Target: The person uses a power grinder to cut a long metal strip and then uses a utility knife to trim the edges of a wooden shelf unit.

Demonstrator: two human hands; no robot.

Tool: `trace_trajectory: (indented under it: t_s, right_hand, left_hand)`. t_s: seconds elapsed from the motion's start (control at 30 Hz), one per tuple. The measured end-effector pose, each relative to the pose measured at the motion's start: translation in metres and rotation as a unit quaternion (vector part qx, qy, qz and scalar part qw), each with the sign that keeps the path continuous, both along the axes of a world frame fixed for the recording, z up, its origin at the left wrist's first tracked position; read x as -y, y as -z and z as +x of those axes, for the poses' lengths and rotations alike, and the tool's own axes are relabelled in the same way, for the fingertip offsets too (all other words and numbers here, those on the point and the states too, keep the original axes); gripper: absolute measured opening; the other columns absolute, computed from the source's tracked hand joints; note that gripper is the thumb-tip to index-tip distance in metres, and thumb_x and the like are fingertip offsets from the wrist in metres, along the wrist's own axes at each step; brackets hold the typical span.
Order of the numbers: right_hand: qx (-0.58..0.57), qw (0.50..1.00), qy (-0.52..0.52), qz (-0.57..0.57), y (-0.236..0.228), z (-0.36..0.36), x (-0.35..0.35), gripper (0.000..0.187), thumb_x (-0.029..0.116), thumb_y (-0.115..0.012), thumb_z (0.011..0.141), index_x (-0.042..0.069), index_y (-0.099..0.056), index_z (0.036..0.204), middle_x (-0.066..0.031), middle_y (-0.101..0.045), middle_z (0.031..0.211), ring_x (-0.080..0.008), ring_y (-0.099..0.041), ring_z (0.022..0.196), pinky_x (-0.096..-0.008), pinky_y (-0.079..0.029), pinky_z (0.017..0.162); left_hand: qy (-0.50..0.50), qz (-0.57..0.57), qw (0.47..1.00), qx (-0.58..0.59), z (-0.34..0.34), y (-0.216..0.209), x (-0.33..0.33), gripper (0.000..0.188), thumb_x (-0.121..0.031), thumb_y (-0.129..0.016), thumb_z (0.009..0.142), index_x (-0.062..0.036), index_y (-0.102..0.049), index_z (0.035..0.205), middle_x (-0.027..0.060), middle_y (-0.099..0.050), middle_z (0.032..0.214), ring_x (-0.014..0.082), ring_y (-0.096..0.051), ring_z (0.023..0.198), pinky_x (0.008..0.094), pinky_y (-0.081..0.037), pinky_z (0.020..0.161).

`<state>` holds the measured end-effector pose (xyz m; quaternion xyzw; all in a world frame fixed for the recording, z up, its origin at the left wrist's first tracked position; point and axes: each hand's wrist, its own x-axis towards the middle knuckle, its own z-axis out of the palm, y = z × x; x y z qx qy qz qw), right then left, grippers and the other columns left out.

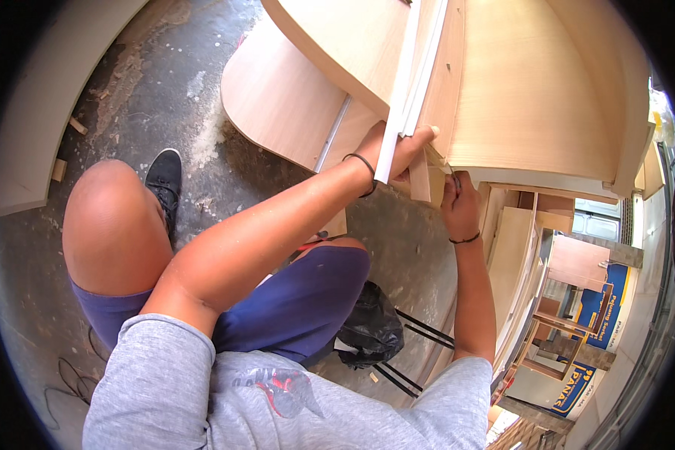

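My left hand [405,150] is closed at the lower corner of a light wooden furniture piece [532,90], its thumb on top and its fingers around a narrow wooden piece [420,178]. Long white strips [409,82] run down the furniture, and one crosses in front of that hand's wrist. Just to the right and lower, my right hand [461,199] is closed in a pinch on a small thin tool [452,171]. The tool's tip meets the wood's lower edge, close to my left fingers. Its exact kind is too small to make out.
A rounded wooden panel [285,97] lies beyond my left forearm, and a large pale panel [45,97] stands at far left. Wood scraps [58,169] lie on the stained concrete floor [195,135]. Near my knee sits a black plastic bag [371,326] beside dark metal bars [397,379].
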<state>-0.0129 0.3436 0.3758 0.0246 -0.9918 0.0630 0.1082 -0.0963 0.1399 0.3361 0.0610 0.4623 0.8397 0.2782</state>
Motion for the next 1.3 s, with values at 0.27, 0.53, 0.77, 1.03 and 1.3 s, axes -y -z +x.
trace_trajectory:
  t_s: [0.27, 0.53, 0.77, 1.03, 1.3]
  right_hand:
    - [0.15, 0.984, 0.057, -0.078, -0.022, 0.012, 0.014, 0.013, 0.013, -0.056, 0.091, 0.001, -0.053, 0.088, -0.0225, -0.056, 0.072, -0.0419, -0.058, 0.067, -0.0458, -0.044, 0.058]
    - [-0.024, 0.989, 0.026, 0.145, -0.016, 0.022, 0.029, 0.014, 0.012, -0.057, 0.086, 0.008, -0.055, 0.099, -0.0167, -0.062, 0.086, -0.0391, -0.06, 0.075, -0.0486, -0.048, 0.063]
    - [0.004, 0.985, 0.075, 0.156, -0.003, 0.019, 0.025, 0.017, 0.013, -0.056, 0.086, 0.007, -0.054, 0.102, -0.0179, -0.06, 0.086, -0.0392, -0.06, 0.075, -0.0489, -0.048, 0.063]
    - [-0.01, 0.988, 0.137, -0.067, 0.008, 0.016, 0.049, 0.014, 0.014, -0.052, 0.092, 0.003, -0.051, 0.101, -0.0228, -0.06, 0.078, -0.0434, -0.059, 0.072, -0.047, -0.045, 0.059]
    - [-0.051, 0.994, 0.091, -0.011, 0.003, 0.026, 0.046, 0.013, 0.013, -0.051, 0.093, 0.002, -0.052, 0.098, -0.0231, -0.06, 0.073, -0.0436, -0.06, 0.071, -0.0469, -0.045, 0.059]
  left_hand:
    - [0.0, -0.006, 1.0, -0.006, -0.002, 0.002, -0.004, 0.048, -0.043, -0.059, 0.084, 0.0047, -0.057, 0.082, 0.0093, -0.057, 0.064, 0.0177, -0.061, 0.052, 0.0293, -0.053, 0.047]
    - [0.0, -0.01, 1.0, -0.002, -0.001, 0.004, -0.004, 0.049, -0.043, -0.059, 0.084, 0.0054, -0.057, 0.084, 0.0112, -0.059, 0.066, 0.019, -0.063, 0.054, 0.0293, -0.054, 0.05]
    - [0.001, -0.022, 1.0, 0.001, 0.002, 0.0, -0.001, 0.048, -0.043, -0.059, 0.085, 0.0045, -0.057, 0.084, 0.0101, -0.058, 0.065, 0.0178, -0.061, 0.053, 0.0302, -0.052, 0.049]
    - [0.017, -0.021, 1.0, 0.015, -0.001, 0.001, 0.001, 0.044, -0.042, -0.057, 0.085, 0.0021, -0.057, 0.081, 0.0071, -0.055, 0.062, 0.016, -0.056, 0.051, 0.0299, -0.051, 0.049]
    - [0.016, -0.007, 1.0, 0.001, -0.001, 0.0, 0.002, 0.045, -0.041, -0.057, 0.085, 0.0033, -0.058, 0.083, 0.008, -0.056, 0.062, 0.0167, -0.059, 0.053, 0.0309, -0.052, 0.05]
